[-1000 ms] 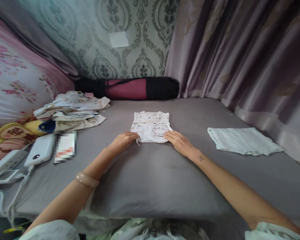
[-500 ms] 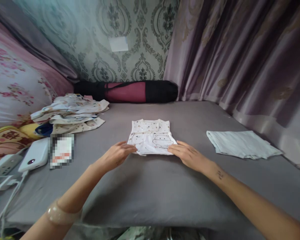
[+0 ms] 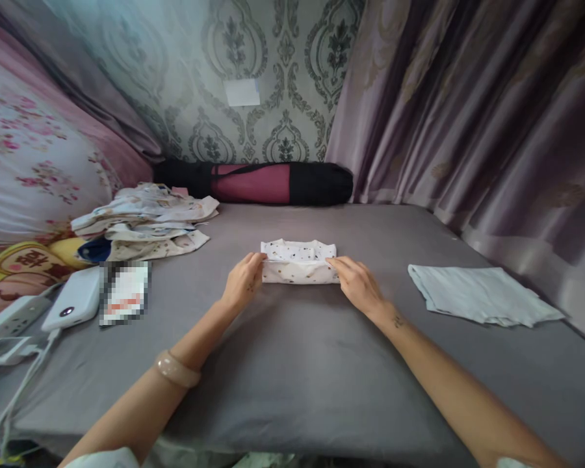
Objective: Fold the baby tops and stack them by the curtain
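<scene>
A small white baby garment (image 3: 299,263) with tiny dark dots lies folded into a narrow band on the grey bed sheet (image 3: 292,364). My left hand (image 3: 244,283) pinches its left end, fingers curled over the folded edge. My right hand (image 3: 355,283) grips the right end in the same way. Both forearms stretch forward over the sheet, and the left wrist wears a pale bangle (image 3: 175,369).
A heap of unfolded baby clothes (image 3: 143,221) lies at the back left. A folded pale cloth (image 3: 480,296) rests at the right. A black and maroon bag (image 3: 258,183) lines the wall. A power bank (image 3: 73,307), a power strip (image 3: 10,320) and cables sit at the left edge.
Both hands lifted the garment's near edge and folded it away from me onto the far half. The printed cartoon front is now hidden and the garment is half as deep.
</scene>
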`<state>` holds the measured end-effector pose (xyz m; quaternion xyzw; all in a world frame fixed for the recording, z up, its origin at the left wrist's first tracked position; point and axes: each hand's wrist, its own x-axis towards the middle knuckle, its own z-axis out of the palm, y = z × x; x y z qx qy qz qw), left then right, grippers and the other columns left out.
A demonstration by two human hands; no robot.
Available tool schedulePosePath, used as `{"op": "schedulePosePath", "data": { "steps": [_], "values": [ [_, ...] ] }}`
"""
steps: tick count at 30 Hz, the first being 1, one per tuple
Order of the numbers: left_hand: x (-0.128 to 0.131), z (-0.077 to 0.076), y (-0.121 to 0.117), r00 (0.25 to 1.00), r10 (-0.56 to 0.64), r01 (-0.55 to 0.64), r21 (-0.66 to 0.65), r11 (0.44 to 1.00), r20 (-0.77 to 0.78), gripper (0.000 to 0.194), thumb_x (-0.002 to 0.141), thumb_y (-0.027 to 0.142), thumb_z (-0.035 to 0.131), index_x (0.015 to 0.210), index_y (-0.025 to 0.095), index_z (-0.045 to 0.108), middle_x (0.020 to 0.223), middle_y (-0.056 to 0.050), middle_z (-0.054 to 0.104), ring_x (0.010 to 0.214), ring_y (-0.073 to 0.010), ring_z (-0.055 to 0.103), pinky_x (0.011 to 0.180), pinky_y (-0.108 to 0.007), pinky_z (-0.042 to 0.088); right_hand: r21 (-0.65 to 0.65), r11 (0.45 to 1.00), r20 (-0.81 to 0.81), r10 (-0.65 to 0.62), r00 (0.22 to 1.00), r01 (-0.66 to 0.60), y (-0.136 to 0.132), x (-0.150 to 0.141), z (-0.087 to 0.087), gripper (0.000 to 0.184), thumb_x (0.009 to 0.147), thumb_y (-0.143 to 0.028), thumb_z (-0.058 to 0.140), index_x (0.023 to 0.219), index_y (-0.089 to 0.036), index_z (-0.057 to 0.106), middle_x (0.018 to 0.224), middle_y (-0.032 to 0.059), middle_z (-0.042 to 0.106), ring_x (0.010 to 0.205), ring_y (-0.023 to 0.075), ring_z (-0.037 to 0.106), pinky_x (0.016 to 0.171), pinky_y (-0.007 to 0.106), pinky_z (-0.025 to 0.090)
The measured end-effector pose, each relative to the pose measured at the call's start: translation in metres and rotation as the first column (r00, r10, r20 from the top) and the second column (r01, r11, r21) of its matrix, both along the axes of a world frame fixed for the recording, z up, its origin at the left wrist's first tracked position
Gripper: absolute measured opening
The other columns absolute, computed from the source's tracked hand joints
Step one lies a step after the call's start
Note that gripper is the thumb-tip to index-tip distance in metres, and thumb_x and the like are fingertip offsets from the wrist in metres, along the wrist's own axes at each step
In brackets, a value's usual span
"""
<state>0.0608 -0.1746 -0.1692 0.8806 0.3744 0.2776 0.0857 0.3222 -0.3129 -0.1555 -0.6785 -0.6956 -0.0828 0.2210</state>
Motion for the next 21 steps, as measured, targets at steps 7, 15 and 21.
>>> {"op": "schedulePosePath", "data": {
  "steps": [7, 15, 21],
  "values": [
    [0.026, -0.002, 0.027, 0.991, 0.105, -0.108, -0.035, 0.994, -0.076, 0.033, 0.087, 0.012, 0.038, 0.116, 0.02, 0.052, 0.106, -0.01, 0.06, 0.096, -0.0226, 0.059, 0.078, -0.031, 0.046, -0.067, 0.985, 0.078, -0.154, 0.985, 0.159, 0.04, 0.01, -0.011, 0.045, 0.093, -0.01, 0.036, 0.131, -0.023, 0.056, 0.119, 0.0086, 0.063, 0.099, 0.0202, 0.061, 0.09, 0.032, 0.041],
    [0.057, -0.001, 0.059, 0.967, 0.218, -0.235, -0.13, 0.963, -0.131, 0.031, 0.087, 0.011, 0.039, 0.114, 0.022, 0.052, 0.11, -0.013, 0.059, 0.101, -0.0253, 0.059, 0.078, -0.035, 0.047, -0.203, 0.942, 0.142, -0.241, 0.96, 0.267, 0.083, 0.02, -0.011, 0.047, 0.091, -0.01, 0.033, 0.131, -0.025, 0.054, 0.116, 0.0111, 0.063, 0.103, 0.0228, 0.06, 0.089, 0.033, 0.042],
    [0.065, -0.017, 0.072, 0.949, 0.267, -0.292, -0.145, 0.946, -0.17, 0.027, 0.089, 0.015, 0.037, 0.114, 0.018, 0.048, 0.111, -0.017, 0.06, 0.104, -0.0274, 0.058, 0.08, -0.037, 0.047, -0.327, 0.861, -0.018, -0.417, 0.909, 0.389, 0.101, 0.022, -0.015, 0.041, 0.094, -0.013, 0.033, 0.13, -0.018, 0.051, 0.12, 0.0159, 0.062, 0.107, 0.0257, 0.061, 0.085, 0.033, 0.046]
  ]
}}
